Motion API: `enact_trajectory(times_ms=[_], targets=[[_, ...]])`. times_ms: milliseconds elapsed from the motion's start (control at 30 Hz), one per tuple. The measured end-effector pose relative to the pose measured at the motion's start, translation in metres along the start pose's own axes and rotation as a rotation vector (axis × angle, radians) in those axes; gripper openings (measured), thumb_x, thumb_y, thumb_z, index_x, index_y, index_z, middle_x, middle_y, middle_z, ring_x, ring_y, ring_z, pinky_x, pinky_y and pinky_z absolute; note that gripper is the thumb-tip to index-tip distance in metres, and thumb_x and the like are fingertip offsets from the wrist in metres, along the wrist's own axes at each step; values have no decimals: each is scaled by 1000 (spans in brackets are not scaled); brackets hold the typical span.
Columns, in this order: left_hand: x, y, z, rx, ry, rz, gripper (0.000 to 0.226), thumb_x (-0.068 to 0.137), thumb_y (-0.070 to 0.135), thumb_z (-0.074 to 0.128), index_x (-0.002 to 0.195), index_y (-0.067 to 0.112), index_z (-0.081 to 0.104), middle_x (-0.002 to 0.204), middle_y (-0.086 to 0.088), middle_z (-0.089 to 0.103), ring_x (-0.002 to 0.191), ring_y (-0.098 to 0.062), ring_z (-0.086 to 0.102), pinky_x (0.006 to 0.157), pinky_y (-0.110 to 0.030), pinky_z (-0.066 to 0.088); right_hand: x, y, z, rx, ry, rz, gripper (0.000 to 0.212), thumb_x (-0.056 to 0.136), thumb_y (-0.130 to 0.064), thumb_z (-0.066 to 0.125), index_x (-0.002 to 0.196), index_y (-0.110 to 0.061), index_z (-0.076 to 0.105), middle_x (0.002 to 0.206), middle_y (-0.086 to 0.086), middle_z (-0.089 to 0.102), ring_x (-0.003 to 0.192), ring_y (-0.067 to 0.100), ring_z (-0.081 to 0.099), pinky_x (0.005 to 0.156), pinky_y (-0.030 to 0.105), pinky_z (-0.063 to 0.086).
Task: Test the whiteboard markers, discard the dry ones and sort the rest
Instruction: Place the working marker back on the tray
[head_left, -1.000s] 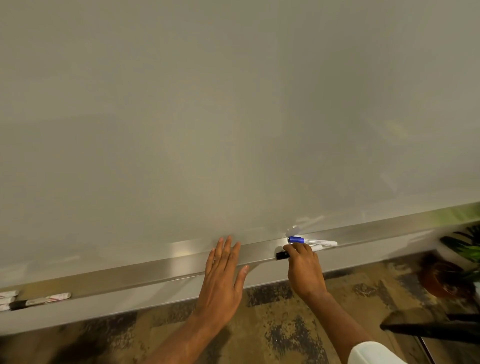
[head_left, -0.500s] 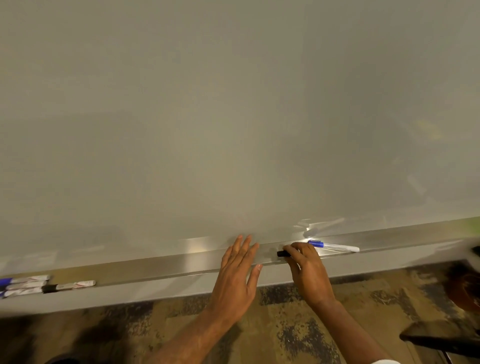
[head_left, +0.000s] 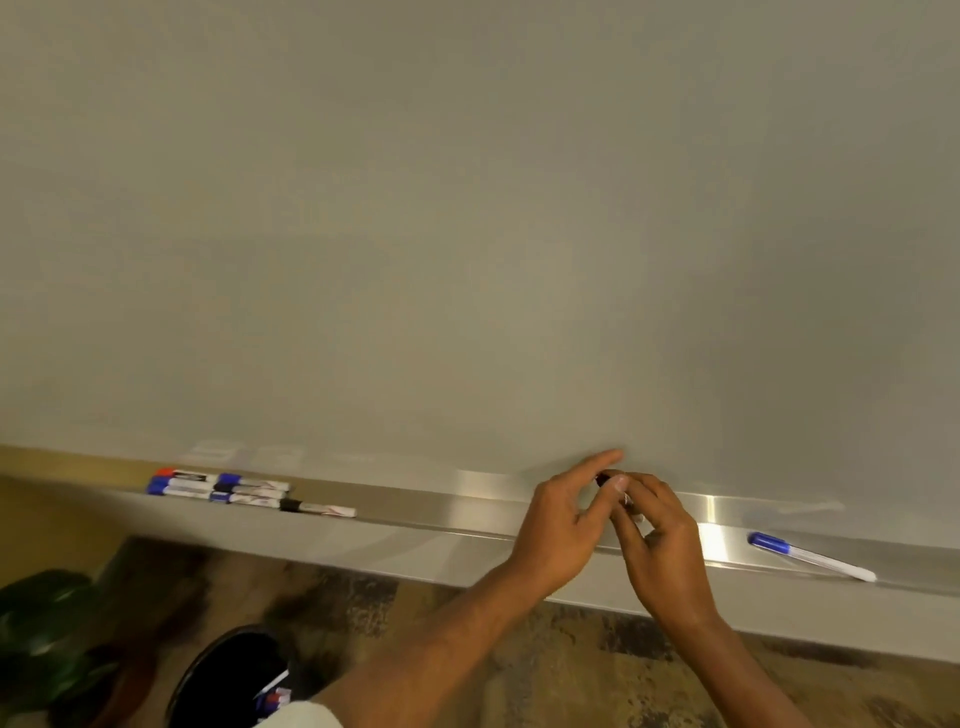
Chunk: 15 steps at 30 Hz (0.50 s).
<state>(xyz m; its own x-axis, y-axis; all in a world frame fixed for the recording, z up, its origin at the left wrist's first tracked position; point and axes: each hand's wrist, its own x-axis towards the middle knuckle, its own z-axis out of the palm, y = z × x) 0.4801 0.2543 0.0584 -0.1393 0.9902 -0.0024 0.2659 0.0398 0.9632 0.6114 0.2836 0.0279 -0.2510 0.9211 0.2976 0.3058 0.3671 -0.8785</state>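
Fingers (head_left: 597, 461) pinching black marker (head_left: 603, 478) — over tray (head_left: 467, 506) edge, blue marker (head_left: 810, 555) apart

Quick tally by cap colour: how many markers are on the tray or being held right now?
Blue-capped markers: 4
Black-capped markers: 3, one of them being held
Red-capped marker: 1
Total: 8, roughly, since those lying at the far left overlap.

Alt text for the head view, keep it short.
The left hand and right hand hold a black-capped marker between them over the whiteboard tray. A blue-capped marker lies on the tray to the right, a cluster of markers to the left, and a black bin sits on the floor below.
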Motion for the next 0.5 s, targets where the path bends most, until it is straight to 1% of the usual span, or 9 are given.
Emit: enact_trajectory(times_ms=[33, 100, 167, 233, 267, 300, 367, 400, 500], targets=[[-2, 6, -8, -37, 15, -3, 38, 104, 36, 57, 141, 29, 60, 140, 14, 63, 132, 2, 54, 111, -17, 42, 1, -15, 4, 44, -14, 7, 32, 97, -11, 60, 121, -31, 65, 112, -23, 64, 105, 6, 60, 84, 12, 49], [-5, 18, -25, -115, 54, -13, 33, 104, 32, 59, 135, 27, 66, 130, 12, 69, 125, -5, 60, 110, -26, 47, 3, -44, 10, 135, -37, 39, 28, 98, -13, 58, 114, -34, 66, 106, -20, 66, 102, 7, 62, 77, 9, 47], [-9, 33, -44, -199, 77, -28, 29, 103, 28, 61, 129, 23, 71, 119, 5, 75, 116, -12, 67, 106, -32, 52, 5, -69, 17, 226, -50, 82, 23, 98, -16, 58, 114, -30, 69, 104, -14, 69, 101, 8, 64, 78, 10, 48], [-14, 47, -64, -275, 78, -26, 26, 102, 24, 62, 125, 17, 73, 111, -7, 76, 107, -15, 71, 98, -31, 55, 7, -92, 23, 326, -62, 133, 25, 97, -21, 59, 120, -23, 70, 106, -9, 72, 102, 8, 66, 83, 16, 51], [-17, 54, -75, -308, 73, -16, 25, 102, 23, 63, 122, 15, 74, 107, -14, 75, 99, -16, 71, 92, -29, 56, 8, -103, 27, 363, -61, 150, 27, 97, -22, 59, 121, -21, 69, 105, -6, 73, 98, 9, 68, 83, 19, 53], [-19, 60, -85, -341, 64, 1, 24, 102, 22, 62, 120, 13, 75, 104, -22, 73, 92, -18, 68, 85, -28, 56, 10, -114, 31, 389, -59, 161, 27, 97, -22, 59, 121, -20, 70, 98, -2, 74, 91, 9, 68, 78, 21, 54], [-25, 74, -104, -416, 36, 34, 24, 101, 21, 62, 114, 8, 77, 103, -37, 66, 84, -27, 60, 74, -28, 55, 12, -136, 37, 446, -66, 170, 24, 97, -21, 59, 117, -18, 72, 82, 6, 71, 75, 12, 63, 67, 25, 52], [-28, 82, -113, -456, 24, 45, 24, 100, 22, 62, 112, 7, 77, 103, -42, 62, 82, -29, 56, 70, -29, 55, 13, -148, 40, 479, -73, 173, 22, 97, -21, 59, 114, -17, 73, 78, 11, 69, 71, 15, 61, 63, 28, 50], [-37, 104, -136, -550, -22, 49, 29, 98, 30, 62, 108, 7, 77, 108, -47, 57, 74, -32, 51, 62, -35, 54, 18, -183, 43, 584, -114, 208, 23, 99, -22, 56, 104, -11, 75, 78, 20, 64, 70, 21, 57, 61, 32, 46]])
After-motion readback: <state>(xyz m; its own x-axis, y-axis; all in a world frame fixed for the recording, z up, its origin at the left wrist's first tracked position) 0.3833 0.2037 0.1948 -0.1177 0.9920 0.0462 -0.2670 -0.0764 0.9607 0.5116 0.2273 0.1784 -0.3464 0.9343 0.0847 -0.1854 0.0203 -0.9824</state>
